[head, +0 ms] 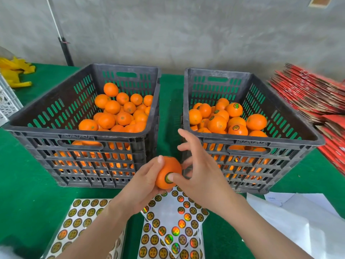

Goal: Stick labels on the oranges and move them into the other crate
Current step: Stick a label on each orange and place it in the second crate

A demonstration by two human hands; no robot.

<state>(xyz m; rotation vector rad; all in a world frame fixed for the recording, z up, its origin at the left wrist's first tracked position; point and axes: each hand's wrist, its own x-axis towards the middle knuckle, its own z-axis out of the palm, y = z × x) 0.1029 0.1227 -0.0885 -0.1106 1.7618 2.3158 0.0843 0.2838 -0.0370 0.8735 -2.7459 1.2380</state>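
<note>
My left hand (143, 184) grips an orange (167, 170) in front of the gap between two dark plastic crates. A round gold-and-black label (168, 178) sits on the orange's near side, and the thumb of my right hand (201, 174) presses on it while the other fingers spread out. The left crate (82, 146) holds unlabelled oranges (119, 113). The right crate (248, 144) holds oranges with labels (235, 109) showing on some. Sheets of round labels (173, 227) lie on the green table below my hands.
Another label sheet (80, 217) lies at the near left. White backing papers (298, 217) lie at the near right. Red flattened cartons (317, 101) are stacked at the right. Yellow bags (15, 71) and a white crate (7, 101) sit at the far left.
</note>
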